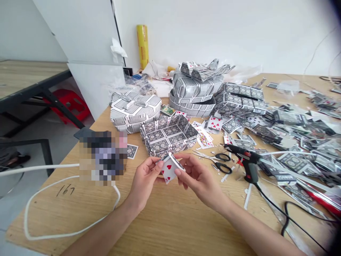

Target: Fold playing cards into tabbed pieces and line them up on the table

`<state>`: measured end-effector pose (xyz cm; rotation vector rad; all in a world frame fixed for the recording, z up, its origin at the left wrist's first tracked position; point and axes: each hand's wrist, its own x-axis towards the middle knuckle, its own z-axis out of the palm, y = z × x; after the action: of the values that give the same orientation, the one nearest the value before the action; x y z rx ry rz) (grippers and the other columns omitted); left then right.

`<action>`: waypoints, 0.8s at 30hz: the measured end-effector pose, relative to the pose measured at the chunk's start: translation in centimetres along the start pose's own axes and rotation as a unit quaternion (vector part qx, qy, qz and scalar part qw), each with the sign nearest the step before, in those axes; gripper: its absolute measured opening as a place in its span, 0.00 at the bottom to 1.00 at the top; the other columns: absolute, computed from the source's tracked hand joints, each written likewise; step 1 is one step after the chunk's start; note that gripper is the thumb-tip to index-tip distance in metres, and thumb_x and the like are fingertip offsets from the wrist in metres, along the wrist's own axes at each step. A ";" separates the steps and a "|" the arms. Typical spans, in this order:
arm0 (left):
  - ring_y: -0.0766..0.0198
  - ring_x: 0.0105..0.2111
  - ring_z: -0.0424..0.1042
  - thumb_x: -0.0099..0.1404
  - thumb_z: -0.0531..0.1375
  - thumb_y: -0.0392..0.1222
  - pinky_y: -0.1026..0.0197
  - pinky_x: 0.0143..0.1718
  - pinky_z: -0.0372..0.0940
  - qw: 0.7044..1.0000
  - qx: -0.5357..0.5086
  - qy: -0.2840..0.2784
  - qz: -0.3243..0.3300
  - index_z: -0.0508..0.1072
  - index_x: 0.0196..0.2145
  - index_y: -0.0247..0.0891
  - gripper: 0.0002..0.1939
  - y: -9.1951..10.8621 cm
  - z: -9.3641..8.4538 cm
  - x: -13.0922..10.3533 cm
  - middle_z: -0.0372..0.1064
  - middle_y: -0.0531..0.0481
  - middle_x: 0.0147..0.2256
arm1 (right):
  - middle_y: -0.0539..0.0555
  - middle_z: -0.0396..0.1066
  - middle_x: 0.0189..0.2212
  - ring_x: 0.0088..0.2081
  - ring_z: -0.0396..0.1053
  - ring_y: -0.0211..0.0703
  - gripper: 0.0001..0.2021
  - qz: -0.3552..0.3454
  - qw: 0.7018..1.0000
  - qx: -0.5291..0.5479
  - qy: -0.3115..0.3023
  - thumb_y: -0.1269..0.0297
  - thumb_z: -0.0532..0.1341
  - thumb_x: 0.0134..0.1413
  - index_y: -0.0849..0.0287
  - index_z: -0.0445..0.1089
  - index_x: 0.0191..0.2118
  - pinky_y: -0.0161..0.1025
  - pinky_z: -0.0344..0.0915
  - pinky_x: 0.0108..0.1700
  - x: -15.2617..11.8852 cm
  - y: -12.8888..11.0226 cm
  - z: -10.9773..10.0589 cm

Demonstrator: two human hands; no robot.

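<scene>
Between my hands, above the front of the table, is a playing card (168, 172) with red hearts facing me. Its upper edge is folded over, showing a strip of patterned back. My left hand (146, 175) pinches the card's left side with thumb and fingers. On the right side, my right hand (197, 177) presses its thumb against the folded edge. Just beyond my hands stands an open box made of grey patterned cards (170, 137). To the right lie black-handled scissors (222, 163) and a dark hot glue gun (247, 160).
Lidded card boxes (135, 110) and stacked card pieces (197, 87) stand at the back. Loose cards (287, 135) cover the right side. A white cable (66, 233) loops at the left, beside a blurred patch. A yellow roll (142, 46) stands by the wall.
</scene>
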<state>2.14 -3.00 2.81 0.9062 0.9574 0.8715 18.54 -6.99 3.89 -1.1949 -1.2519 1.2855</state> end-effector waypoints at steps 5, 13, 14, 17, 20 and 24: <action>0.61 0.32 0.74 0.58 0.65 0.50 0.59 0.31 0.72 0.995 -0.016 -0.086 -0.047 0.69 0.43 0.35 0.20 0.2 0.2 -0.2 0.74 0.45 0.36 | 0.50 0.70 0.26 0.23 0.66 0.35 0.15 -0.008 0.995 -0.098 0.021 0.55 0.57 0.61 0.58 0.70 0.47 0.31 0.62 0.22 0.3 0.1 -0.6; 0.60 0.34 0.73 0.60 0.63 0.50 0.59 0.31 0.72 0.993 0.040 -0.104 -0.042 0.70 0.43 0.35 0.18 -0.3 0.2 -0.2 0.75 0.44 0.39 | 0.54 0.76 0.31 0.29 0.71 0.40 0.12 -0.104 0.911 -0.387 0.093 0.62 0.53 0.64 0.57 0.74 0.41 0.35 0.64 0.31 0.4 -0.1 -1.7; 0.61 0.34 0.73 0.60 0.63 0.50 0.59 0.31 0.72 0.993 0.040 -0.106 -0.042 0.70 0.40 0.35 0.17 -0.2 0.2 -0.2 0.75 0.45 0.37 | 0.53 0.75 0.29 0.27 0.71 0.39 0.12 -0.095 0.908 -0.397 0.097 0.62 0.53 0.64 0.57 0.74 0.40 0.35 0.63 0.30 0.3 -0.2 -1.7; 0.63 0.33 0.72 0.57 0.66 0.49 0.59 0.35 0.71 0.990 -0.004 -0.118 -0.078 0.68 0.34 0.36 0.15 0.0 0.3 -0.3 0.73 0.49 0.33 | 0.52 0.75 0.27 0.24 0.70 0.38 0.11 -0.112 0.891 -0.432 0.082 0.63 0.52 0.65 0.58 0.72 0.39 0.34 0.61 0.27 0.0 -0.2 -1.5; 0.69 0.29 0.70 0.55 0.68 0.46 0.64 0.34 0.68 0.976 -0.090 -0.134 -0.147 0.66 0.32 0.38 0.15 -0.1 0.4 -0.5 0.70 0.55 0.29 | 0.54 0.77 0.33 0.29 0.73 0.38 0.11 -0.175 0.867 -0.465 0.021 0.65 0.52 0.65 0.58 0.72 0.40 0.34 0.61 0.29 -0.3 -0.1 -0.9; 0.70 0.34 0.71 0.60 0.65 0.45 0.65 0.39 0.65 0.963 -0.152 -0.152 -0.163 0.67 0.43 0.42 0.15 -0.5 0.5 -0.9 0.71 0.54 0.34 | 0.54 0.77 0.38 0.29 0.73 0.37 0.11 -0.199 0.853 -0.482 0.030 0.67 0.53 0.64 0.59 0.73 0.40 0.34 0.62 0.29 -0.5 -0.2 -0.5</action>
<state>2.44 -4.06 2.78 0.5756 0.6574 0.5560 19.12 -7.42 4.09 -1.4910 -2.0619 0.2463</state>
